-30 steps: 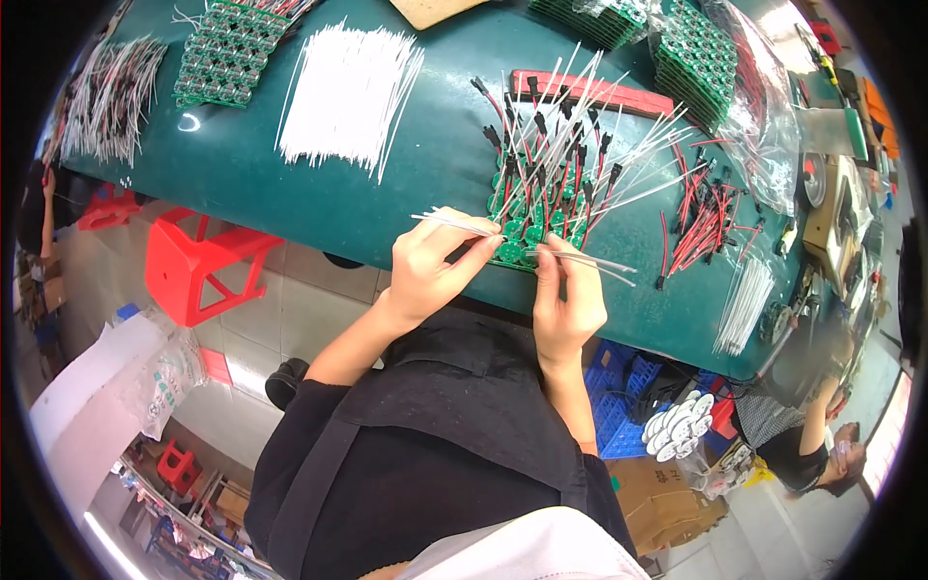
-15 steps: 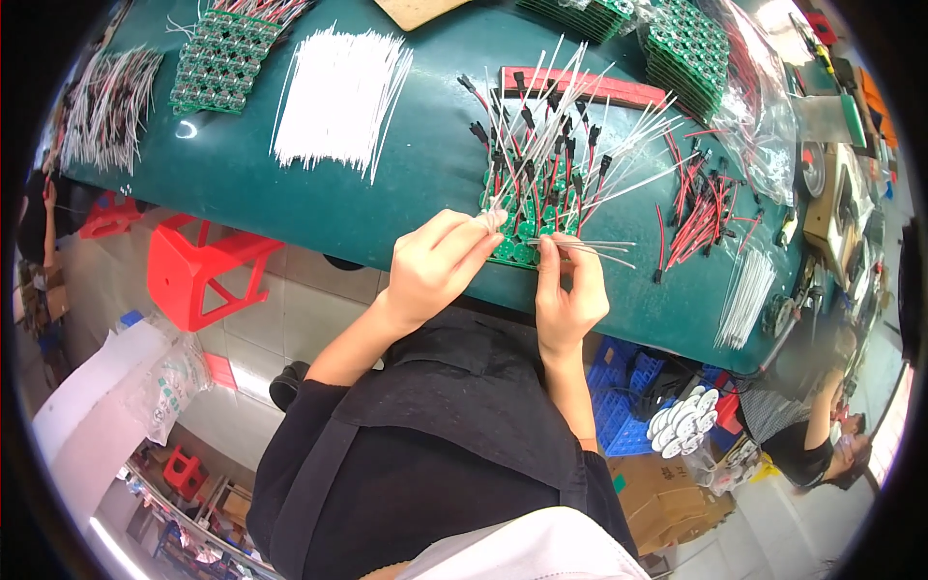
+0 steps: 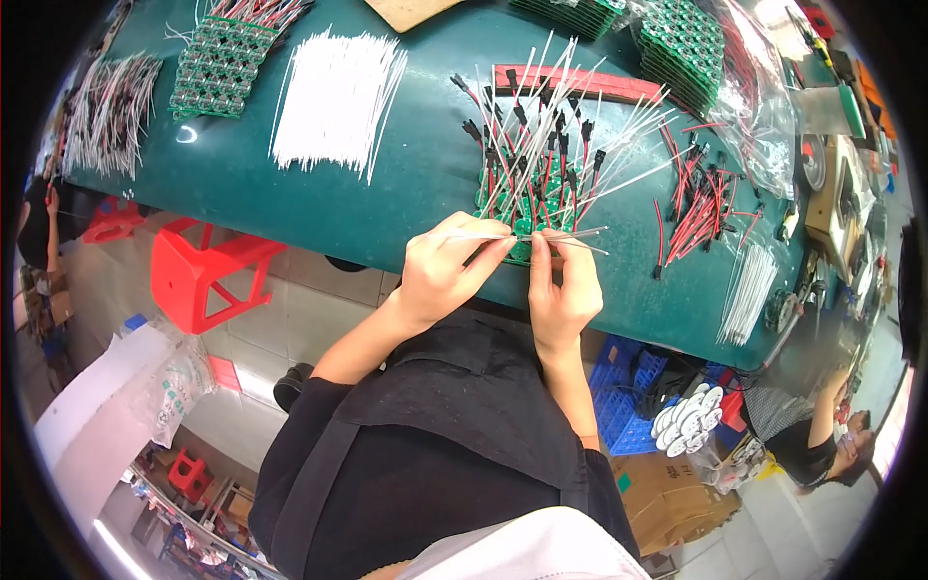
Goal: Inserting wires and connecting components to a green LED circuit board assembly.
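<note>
My left hand (image 3: 443, 266) and my right hand (image 3: 566, 290) meet at the near edge of a green circuit board panel (image 3: 518, 253). Both are closed in a pinch, fingertips almost touching. Several thin white wires (image 3: 588, 232) stick out to the right from my right fingers. A white wire (image 3: 474, 235) lies across my left fingers, its tip at the pinch. From the panel rise red-and-black leads with black plug connectors (image 3: 586, 130), mixed with upright white wires. Behind them, a red bar (image 3: 619, 87) lies on the table. My fingertips hide the exact contact point.
A large pile of white wires (image 3: 333, 101) lies left on the green table (image 3: 232, 179). Loose red leads (image 3: 701, 213) and a smaller white wire bundle (image 3: 749, 295) lie right. Stacked green boards (image 3: 681, 53) stand behind. A red stool (image 3: 198, 275) is at left; a person (image 3: 822, 445) sits right.
My left hand has shifted slightly right, bringing its white wire level and its fingertips closer to my right hand's. My right hand has moved slightly left and up.
</note>
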`<state>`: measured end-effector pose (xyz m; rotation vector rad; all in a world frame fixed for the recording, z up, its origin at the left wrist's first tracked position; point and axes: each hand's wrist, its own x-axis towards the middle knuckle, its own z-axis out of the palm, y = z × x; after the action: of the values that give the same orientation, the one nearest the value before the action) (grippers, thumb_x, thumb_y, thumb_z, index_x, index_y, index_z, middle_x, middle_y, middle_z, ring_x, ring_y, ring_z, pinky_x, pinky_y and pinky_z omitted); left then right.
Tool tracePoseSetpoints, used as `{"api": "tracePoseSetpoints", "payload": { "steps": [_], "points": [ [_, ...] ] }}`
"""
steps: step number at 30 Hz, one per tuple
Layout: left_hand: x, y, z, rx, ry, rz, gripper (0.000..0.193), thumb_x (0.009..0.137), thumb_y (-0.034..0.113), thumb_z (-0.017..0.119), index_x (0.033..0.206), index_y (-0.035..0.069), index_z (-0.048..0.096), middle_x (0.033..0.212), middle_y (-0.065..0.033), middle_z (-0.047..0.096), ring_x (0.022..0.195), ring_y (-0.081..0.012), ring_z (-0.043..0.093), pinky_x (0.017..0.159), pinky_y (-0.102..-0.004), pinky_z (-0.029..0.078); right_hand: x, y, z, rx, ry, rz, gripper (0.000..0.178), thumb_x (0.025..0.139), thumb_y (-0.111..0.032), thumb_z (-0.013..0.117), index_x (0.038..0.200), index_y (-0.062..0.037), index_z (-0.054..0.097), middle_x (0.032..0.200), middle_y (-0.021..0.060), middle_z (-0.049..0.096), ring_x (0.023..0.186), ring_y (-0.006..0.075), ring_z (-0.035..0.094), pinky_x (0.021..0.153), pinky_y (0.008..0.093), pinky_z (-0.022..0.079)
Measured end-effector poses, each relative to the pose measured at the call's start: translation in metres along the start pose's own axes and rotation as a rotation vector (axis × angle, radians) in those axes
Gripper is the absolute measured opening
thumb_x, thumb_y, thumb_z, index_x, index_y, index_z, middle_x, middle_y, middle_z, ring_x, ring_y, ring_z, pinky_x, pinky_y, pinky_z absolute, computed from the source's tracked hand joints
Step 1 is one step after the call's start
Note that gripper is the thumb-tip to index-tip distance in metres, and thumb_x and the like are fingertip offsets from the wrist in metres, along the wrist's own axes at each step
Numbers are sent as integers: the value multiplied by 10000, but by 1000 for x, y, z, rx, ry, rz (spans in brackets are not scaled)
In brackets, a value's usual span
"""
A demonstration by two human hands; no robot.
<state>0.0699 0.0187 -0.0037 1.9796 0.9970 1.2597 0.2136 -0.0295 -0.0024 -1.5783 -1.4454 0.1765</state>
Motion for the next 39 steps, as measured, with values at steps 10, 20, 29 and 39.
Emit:
{"api": "tracePoseSetpoints", "payload": {
  "steps": [10,20,29,39],
  "points": [
    [-1,-4,5,50,5,29,195,758,-6,764,922,14,662,832,-85,683,660,-214,651,560,-295,525,3,-1,-1,-41,-21,-87,201,775,67,746,946,37,646,860,134,687,733,264,663,636,341,544],
    [5,7,4,227,-89,49,258,727,-6,797,956,-7,676,923,-105,727,700,-205,689,603,-281,540,-2,7,-10,-36,62,14,173,796,77,732,943,48,645,858,141,671,682,232,632,568,294,524],
    [5,7,8,-8,1,-11,216,777,17,763,972,21,671,897,-83,699,694,-208,672,596,-296,538,-2,8,-11,-65,55,20,177,794,80,730,944,50,640,851,141,668,712,243,642,580,312,528],
    [5,12,16,-25,-50,-69,170,766,-39,767,913,-23,683,850,-121,700,724,-209,662,617,-289,534,-3,10,-11,-54,51,-19,196,790,57,742,961,42,648,872,148,684,753,269,660,671,342,548]
  ]
}}
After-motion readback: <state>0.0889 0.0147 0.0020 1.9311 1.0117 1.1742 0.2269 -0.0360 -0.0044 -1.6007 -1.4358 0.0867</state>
